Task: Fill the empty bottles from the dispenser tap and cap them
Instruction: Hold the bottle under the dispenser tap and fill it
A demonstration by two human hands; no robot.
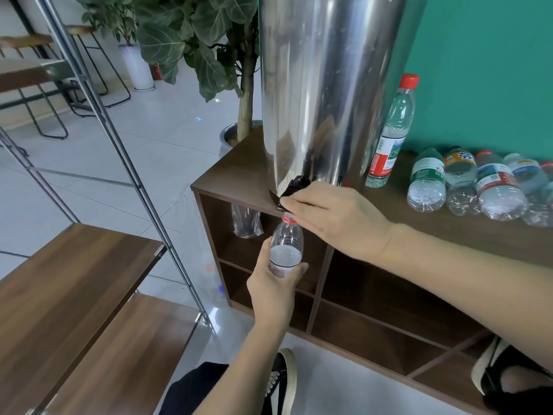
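Centre of frame: left hand (273, 287) wrapped around the lower body of a clear plastic bottle (286, 246), thumb on the left side, fingers curled round the right, label partly covered by the grip. Bottle held upright, uncapped, its red neck ring directly under the black tap (294, 188) at the base of the steel dispenser (326, 85); water inside shows to roughly mid-height. Right hand (335, 218) reaches in from the right, fingertips pinching the black tap handle, palm facing down, wrist over the cabinet edge. Dispenser stands on the left end of a dark wood cabinet (239, 172), tap overhanging the front edge. Right of the dispenser, against the teal wall (484, 70), one capped bottle (392, 133) stands upright with a red cap and red-and-green label; it appears filled. Farther right, at the frame's right edge, a group of bottles (478, 184) lies on its sides on the cabinet top, bases toward the camera, touching one another; whether they hold water cannot be told. In the cabinet's upper left cubby, a sleeve of clear plastic (247, 220), contents unclear. Upper centre: large-leafed potted plant (191, 40) behind the cabinet. Left side: metal-framed shelving with wood boards (68, 283). Bottom of frame: two dark shoes with pale soles (282, 381) on a pale tiled floor.
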